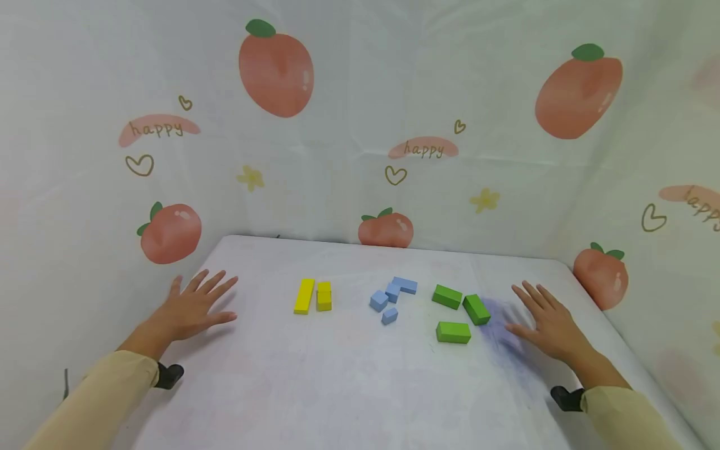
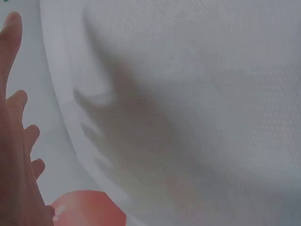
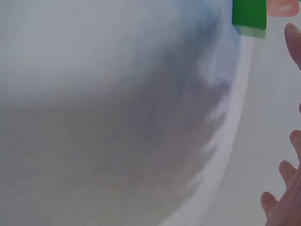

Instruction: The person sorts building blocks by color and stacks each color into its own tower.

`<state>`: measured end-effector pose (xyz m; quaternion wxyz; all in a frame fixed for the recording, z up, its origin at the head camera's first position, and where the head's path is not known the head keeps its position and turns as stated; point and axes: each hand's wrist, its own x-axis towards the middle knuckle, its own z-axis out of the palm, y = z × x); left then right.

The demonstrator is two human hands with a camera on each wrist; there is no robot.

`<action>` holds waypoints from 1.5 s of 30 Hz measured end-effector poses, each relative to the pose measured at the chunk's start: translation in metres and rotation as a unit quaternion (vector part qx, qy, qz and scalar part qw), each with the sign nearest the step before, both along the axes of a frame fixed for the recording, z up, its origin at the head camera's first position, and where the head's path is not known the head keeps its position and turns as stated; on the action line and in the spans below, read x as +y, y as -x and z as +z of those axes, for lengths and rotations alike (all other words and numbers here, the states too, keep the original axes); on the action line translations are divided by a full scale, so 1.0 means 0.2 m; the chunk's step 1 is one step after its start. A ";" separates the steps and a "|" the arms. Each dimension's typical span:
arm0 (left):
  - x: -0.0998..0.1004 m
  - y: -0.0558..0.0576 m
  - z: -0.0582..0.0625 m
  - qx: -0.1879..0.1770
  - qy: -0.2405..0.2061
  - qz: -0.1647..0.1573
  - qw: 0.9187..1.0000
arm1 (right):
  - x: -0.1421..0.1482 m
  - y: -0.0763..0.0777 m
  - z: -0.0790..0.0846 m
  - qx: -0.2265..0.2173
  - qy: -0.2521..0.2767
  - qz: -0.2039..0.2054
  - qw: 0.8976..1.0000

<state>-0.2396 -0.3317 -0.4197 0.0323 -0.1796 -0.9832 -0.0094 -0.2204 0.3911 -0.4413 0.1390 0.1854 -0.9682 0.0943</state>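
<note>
- Currently: four blue blocks [image 1: 392, 292] on white table [image 1: 337, 387]; at least two yellow blocks [image 1: 304, 296] left of blue, three green blocks [image 1: 453, 332] right.
- Table's far edge behind blue; wide surface in front.
- Left hand [image 1: 190, 311]: left of blue, past yellow, fingers spread.
- Right hand [image 1: 554, 326]: right of blue, past green, fingers apart, green near thumb.

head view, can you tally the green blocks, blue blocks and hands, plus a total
Green blocks: 3
Blue blocks: 4
Hands: 2
Total: 9
</note>
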 end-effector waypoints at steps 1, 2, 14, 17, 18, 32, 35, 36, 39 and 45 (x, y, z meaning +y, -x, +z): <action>0.00 0.00 0.00 0.001 0.001 -0.002 1.000 | -0.01 0.01 0.01 0.002 0.002 0.004 1.000; 0.00 0.00 0.00 0.001 0.002 -0.003 1.000 | -0.02 0.01 0.01 0.003 0.005 0.007 1.000; 0.06 0.03 -0.01 0.009 -0.005 -0.028 1.000 | -0.18 0.10 0.06 -0.001 0.022 0.034 0.999; 0.09 0.03 -0.01 0.008 -0.005 -0.030 0.999 | -0.23 0.13 0.07 -0.009 0.024 0.038 0.999; 0.09 0.03 -0.01 0.009 -0.005 -0.032 0.999 | -0.25 0.13 0.07 -0.012 0.026 0.040 0.999; 0.27 0.09 -0.02 0.011 -0.018 -0.036 0.999 | -0.52 0.21 0.09 -0.013 0.045 0.077 0.996; 0.31 0.10 -0.03 0.008 -0.024 -0.030 0.999 | -0.59 0.22 0.10 -0.021 0.049 0.080 0.995; 0.32 0.10 -0.03 0.006 -0.028 -0.028 0.999 | -0.61 0.22 0.10 -0.026 0.051 0.083 0.995; 0.37 0.11 -0.05 0.001 -0.036 -0.026 0.999 | -0.68 0.22 0.10 -0.034 0.059 0.100 0.993; 0.46 0.12 -0.06 0.005 -0.047 -0.035 0.998 | -0.80 0.23 0.09 -0.027 0.054 0.147 0.987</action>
